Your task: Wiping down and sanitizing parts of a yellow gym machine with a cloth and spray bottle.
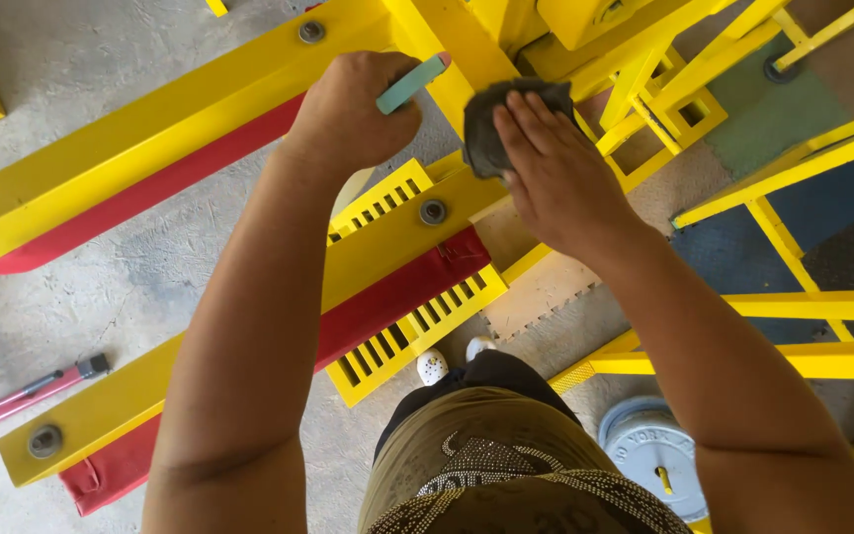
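Pressing a dark rag [506, 124] against the yellow frame [200, 119], your right hand [560, 173] wipes; your left hand [353, 104], grip closed, holds a teal tool [409, 84]. Progress isn't discernible.

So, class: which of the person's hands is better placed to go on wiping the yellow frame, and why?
Right. The right hand lies flat on the dark cloth, pressed against the yellow frame. The left hand is closed around a green tool.
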